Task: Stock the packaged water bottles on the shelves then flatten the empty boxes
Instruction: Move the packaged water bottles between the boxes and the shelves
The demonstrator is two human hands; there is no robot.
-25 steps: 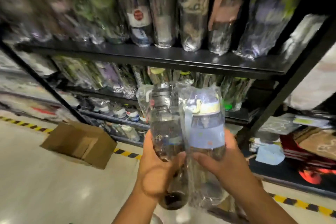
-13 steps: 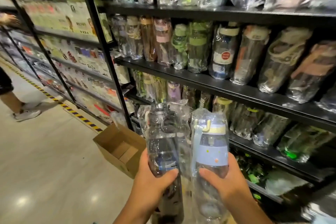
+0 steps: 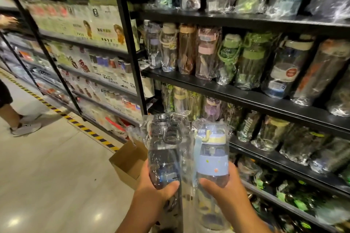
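My left hand (image 3: 151, 193) grips a clear bottle with a dark grey lid (image 3: 164, 149), wrapped in clear plastic and held upright. My right hand (image 3: 225, 193) grips a clear bottle with a pale blue sleeve and cream lid (image 3: 211, 159), also in plastic wrap. The two bottles stand side by side in front of black shelves (image 3: 236, 92) full of wrapped bottles. An open cardboard box (image 3: 128, 162) sits on the floor behind my left hand, by the shelf foot.
A black upright post (image 3: 130, 62) splits the bottle shelves from shelves of boxed goods on the left. Yellow-and-black tape (image 3: 83, 128) runs along the floor. Another person's leg and shoe (image 3: 20, 126) stand at the far left.
My view has swung up and left along the shelves. Both hands have kept hold of their bottles, and the pair sits a little further right in view.
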